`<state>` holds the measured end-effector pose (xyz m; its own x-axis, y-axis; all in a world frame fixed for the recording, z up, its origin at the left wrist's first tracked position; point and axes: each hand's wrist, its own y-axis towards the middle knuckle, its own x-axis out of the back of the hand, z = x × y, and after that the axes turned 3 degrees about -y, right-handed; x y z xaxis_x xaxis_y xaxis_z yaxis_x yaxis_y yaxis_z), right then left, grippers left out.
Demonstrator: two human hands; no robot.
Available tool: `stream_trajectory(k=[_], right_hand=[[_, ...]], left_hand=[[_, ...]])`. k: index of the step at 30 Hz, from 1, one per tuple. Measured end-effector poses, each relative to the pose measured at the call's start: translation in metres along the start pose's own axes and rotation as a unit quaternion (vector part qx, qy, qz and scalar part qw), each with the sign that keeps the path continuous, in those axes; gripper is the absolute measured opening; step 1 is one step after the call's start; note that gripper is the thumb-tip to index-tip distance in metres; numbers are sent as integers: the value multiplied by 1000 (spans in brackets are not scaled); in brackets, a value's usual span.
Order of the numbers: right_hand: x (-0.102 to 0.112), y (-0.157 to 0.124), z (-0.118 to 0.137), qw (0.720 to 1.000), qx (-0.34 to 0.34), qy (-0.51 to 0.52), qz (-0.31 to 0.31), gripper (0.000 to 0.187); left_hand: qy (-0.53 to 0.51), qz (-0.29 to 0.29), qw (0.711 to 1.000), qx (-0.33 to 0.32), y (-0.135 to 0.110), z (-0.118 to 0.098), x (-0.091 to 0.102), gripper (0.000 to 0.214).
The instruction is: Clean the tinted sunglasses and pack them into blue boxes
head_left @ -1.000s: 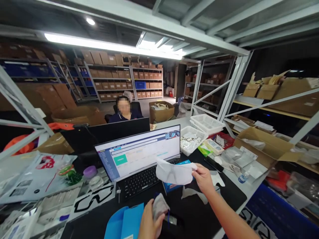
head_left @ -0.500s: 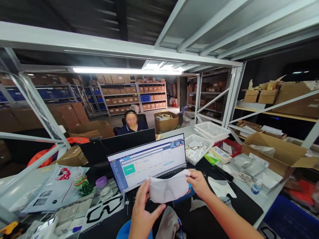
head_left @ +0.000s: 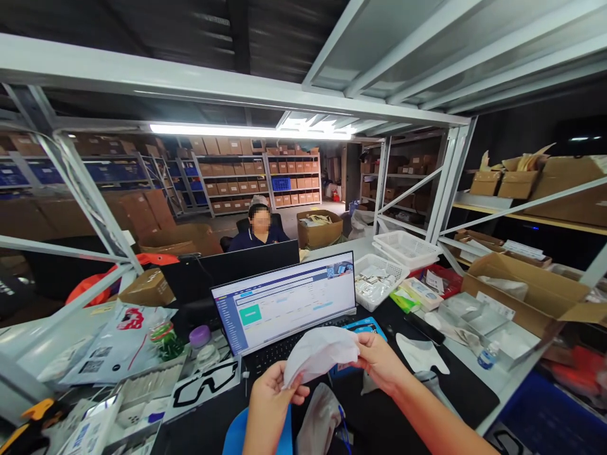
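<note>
In front of the laptop's keyboard I hold up a white goggle-shaped lens piece [head_left: 320,352], bowed into an arch; its exact material is unclear. My left hand [head_left: 275,392] is closed on its left end, thumb and fingers pinching. At the opposite end my right hand [head_left: 379,360] pinches the upper corner. Below lies a grey cloth pouch [head_left: 318,420] on the black desk mat [head_left: 467,385], beside a blue object [head_left: 237,433] partly covered by my left arm. Another white lens-shaped piece [head_left: 422,354] lies right of my right hand.
A laptop [head_left: 289,303] stands ahead, and a person [head_left: 258,230] sits beyond it. White baskets [head_left: 408,248], an open carton [head_left: 526,287] and a small bottle [head_left: 487,355] are to the right. On the left lie plastic packages [head_left: 118,341] and a black goggle-frame print [head_left: 206,385].
The white piece has gone from facing me flat to bowed and tilted upward. My left hand, thumb spread before, has closed on its left end. The view has shifted slightly.
</note>
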<state>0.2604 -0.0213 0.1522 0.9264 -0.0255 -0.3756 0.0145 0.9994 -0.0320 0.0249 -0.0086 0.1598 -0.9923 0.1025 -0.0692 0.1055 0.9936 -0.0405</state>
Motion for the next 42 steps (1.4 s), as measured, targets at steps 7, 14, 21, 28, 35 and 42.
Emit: stream_trajectory(k=[7,14,21,28,35,42], right_hand=[[1,-9,-2,999,35,-4,29,42],[2,-15,0,986,142,-88,17,32],[1,-16,-4,975,173,-137,14,32],[11,-8,5,944,194,-266,37,39],[23,4,8,990,61,-120,-29,43],[61,1,-2,992,17,-38,-117,46]], left_hand=[[-27,-2,999,-36,6,10,5,45],[-31,-6,997,-71,9,26,14,34],[-17,-31,997,-70,6,30,17,36],[-35,-11,999,-33,14,24,10,39],[-57,9,998,16,18,38,-11,60],[70,17,997,37,27,83,-17,66]])
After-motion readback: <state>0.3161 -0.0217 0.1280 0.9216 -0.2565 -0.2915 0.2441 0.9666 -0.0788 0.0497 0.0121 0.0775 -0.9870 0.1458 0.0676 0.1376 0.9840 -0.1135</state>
